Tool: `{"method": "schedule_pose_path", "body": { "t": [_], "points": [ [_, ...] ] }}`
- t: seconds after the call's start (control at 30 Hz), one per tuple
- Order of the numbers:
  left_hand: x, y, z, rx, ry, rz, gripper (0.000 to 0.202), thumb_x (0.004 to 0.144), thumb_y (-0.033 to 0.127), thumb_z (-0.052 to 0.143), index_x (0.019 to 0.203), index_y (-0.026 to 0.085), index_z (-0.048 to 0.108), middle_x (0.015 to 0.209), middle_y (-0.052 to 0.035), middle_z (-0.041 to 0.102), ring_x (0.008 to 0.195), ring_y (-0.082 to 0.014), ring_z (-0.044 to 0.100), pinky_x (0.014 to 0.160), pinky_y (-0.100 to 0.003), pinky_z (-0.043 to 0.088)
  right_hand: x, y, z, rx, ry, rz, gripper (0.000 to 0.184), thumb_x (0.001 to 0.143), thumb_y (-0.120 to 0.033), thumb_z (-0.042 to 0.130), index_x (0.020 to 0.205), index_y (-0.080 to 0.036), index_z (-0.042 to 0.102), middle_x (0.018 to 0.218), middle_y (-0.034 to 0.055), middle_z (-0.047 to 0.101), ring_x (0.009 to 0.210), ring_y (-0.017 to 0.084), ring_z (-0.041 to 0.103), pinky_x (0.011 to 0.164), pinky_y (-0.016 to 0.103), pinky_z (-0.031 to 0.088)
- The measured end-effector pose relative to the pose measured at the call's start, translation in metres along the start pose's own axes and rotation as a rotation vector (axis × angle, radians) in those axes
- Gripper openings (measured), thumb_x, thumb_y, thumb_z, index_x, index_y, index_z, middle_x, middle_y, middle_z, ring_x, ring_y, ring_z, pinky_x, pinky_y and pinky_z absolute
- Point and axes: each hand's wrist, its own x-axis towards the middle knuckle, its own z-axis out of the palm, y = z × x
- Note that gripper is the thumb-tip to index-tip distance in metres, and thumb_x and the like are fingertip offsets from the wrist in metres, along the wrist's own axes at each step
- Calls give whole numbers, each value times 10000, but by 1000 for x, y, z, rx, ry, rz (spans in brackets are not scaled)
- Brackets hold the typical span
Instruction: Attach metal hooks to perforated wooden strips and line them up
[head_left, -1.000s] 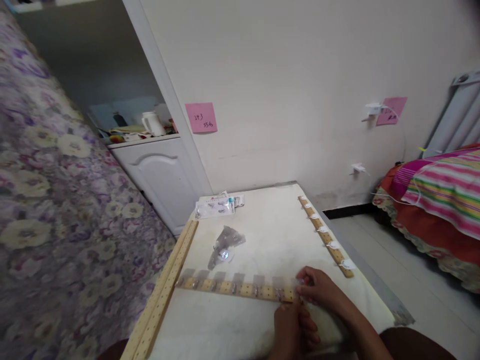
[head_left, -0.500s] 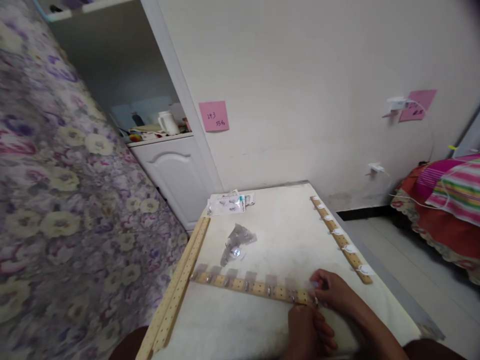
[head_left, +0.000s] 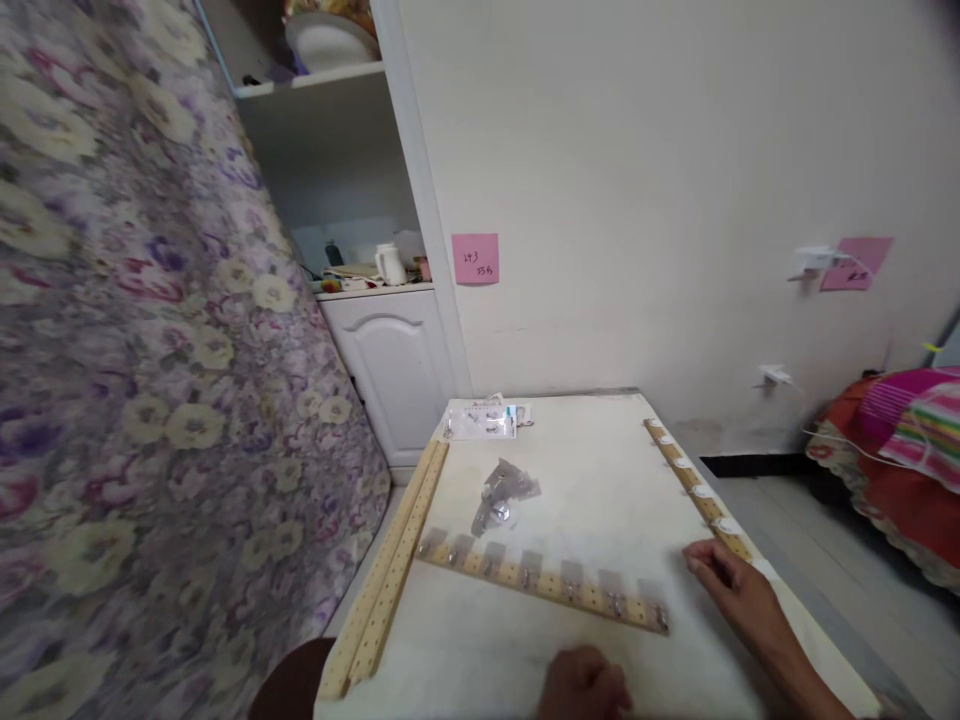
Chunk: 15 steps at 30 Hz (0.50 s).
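A perforated wooden strip (head_left: pixel 555 590) lies slantwise across the pale tabletop, carrying several small metal pieces with see-through plastic squares. Below it, near the front edge, my left hand (head_left: pixel 585 685) is curled closed, with nothing visible in it. My right hand (head_left: pixel 727 580) hovers to the right of the strip, apart from it. Its fingers are bent with a gap to the thumb, and they hold nothing that shows. Just beyond that hand, a second wooden strip (head_left: pixel 701 505) with several white round pieces runs along the right side, its near end partly covered by the hand.
Two bare perforated strips (head_left: pixel 390 570) lie along the table's left edge. Crumpled clear plastic bags (head_left: pixel 514 480) with a shiny round piece sit mid-table. Flat clear packages (head_left: pixel 480 422) lie at the back. A floral curtain (head_left: pixel 187 350) hangs left; a bed (head_left: pixel 870 450) stands right.
My right hand has let go of the slanting strip's right end and moved right. My left hand has drawn back from it toward the front edge. The camera view has shifted.
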Motion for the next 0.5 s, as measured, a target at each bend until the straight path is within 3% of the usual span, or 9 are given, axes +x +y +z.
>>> {"method": "schedule_pose_path", "body": {
  "t": [0.13,0.23,0.33,0.5],
  "points": [
    [-11,-30,-70,373,200,241,313,832,379,393,616,193,521,576,21,555,617,-131,521,582,-233,343,-14,-53,33,-78,-93,-181,199,829,-354,448,864,-211,582,852,37,636,847,203,572,792,320,430],
    [-11,-47,-107,598,302,289,347,902,390,305,688,206,506,664,-8,626,659,-145,579,612,-239,356,-26,-101,73,-193,-206,-310,196,746,-224,517,916,-230,614,918,35,640,896,212,551,835,339,396],
    [-5,-61,-122,708,356,300,338,927,352,272,723,217,505,689,-20,659,664,-150,620,614,-234,367,-33,-131,111,-344,-242,-383,420,669,-216,606,1086,-266,603,1044,55,620,987,255,513,898,388,353],
    [3,-78,-123,744,399,372,342,944,316,268,726,220,513,686,-7,662,659,-128,630,608,-203,388,-29,-139,148,-590,-282,-382,704,580,-306,728,1250,-289,514,1111,95,592,1035,310,489,974,451,298]
  ]
}}
